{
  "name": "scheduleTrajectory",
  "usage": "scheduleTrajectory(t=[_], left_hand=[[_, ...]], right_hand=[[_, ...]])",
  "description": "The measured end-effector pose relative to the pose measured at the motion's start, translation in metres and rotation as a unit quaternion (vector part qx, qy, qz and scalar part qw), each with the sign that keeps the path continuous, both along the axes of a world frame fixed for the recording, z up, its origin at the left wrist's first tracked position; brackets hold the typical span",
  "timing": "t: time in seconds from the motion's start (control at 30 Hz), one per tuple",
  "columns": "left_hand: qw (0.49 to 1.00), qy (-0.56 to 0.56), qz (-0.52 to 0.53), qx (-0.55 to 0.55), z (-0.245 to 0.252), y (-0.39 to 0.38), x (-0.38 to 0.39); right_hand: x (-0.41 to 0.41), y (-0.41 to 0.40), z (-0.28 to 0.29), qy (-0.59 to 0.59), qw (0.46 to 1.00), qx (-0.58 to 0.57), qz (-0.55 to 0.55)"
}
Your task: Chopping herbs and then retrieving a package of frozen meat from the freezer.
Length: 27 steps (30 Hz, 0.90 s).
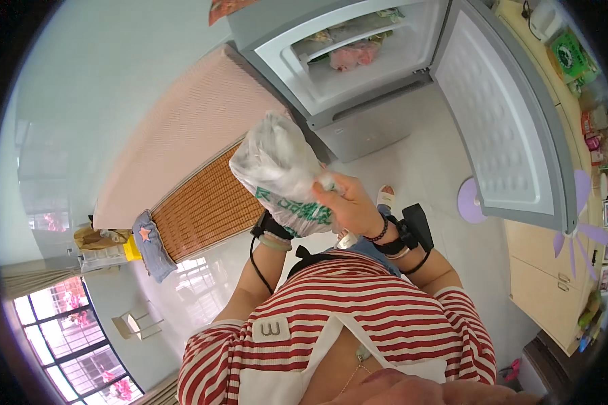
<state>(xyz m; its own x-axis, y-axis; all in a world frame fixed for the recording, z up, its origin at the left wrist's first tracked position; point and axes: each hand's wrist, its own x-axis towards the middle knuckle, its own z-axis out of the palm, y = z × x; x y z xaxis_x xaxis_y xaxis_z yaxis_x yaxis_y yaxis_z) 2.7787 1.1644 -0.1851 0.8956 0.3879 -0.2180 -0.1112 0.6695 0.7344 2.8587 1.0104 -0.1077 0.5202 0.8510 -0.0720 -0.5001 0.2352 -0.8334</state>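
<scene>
A white translucent plastic bag (278,162) with green printing, bulging with contents I cannot make out, is held up in front of my waist. My right hand (352,202) grips its right side, thumb on top of the gathered plastic. My left hand is hidden behind the bag; only the forearm and the wrist with a pale bangle (274,243) show, so its grasp cannot be seen. Beyond the bag stands a grey refrigerator (344,114) with its compartment open. Inside, a pink plastic bag (353,55) lies below a shelf (334,45).
The fridge door (506,111) swings out to the right, near a cream cabinet (547,278) and a purple fan (580,228). Left of the fridge is a bench with a woven brown mat (207,197) and a blue cushion (152,245). A barred window (73,339) is at lower left.
</scene>
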Motion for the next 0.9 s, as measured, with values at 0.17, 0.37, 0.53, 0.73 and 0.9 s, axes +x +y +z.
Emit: scheduleTrajectory(t=[0.17,0.37,0.53,0.73,0.9], left_hand=[[0.998,-0.024,-0.007,0.062,0.026,0.006,-0.014],[0.995,-0.005,0.001,0.099,0.003,0.005,-0.022],[0.999,0.021,0.016,0.036,-0.008,-0.002,-0.014],[0.992,0.081,0.040,-0.084,-0.040,-0.018,-0.003],[0.971,0.103,0.077,-0.201,-0.051,-0.051,0.022]], right_hand=[[-0.013,0.001,-0.004,-0.304,0.931,-0.089,-0.179],[-0.024,0.017,-0.040,-0.305,0.930,0.006,-0.204],[-0.003,0.009,-0.066,-0.471,0.863,-0.126,-0.137],[0.064,0.010,-0.083,-0.598,0.774,-0.206,-0.034],[0.160,0.023,-0.092,-0.557,0.827,-0.052,-0.053]])
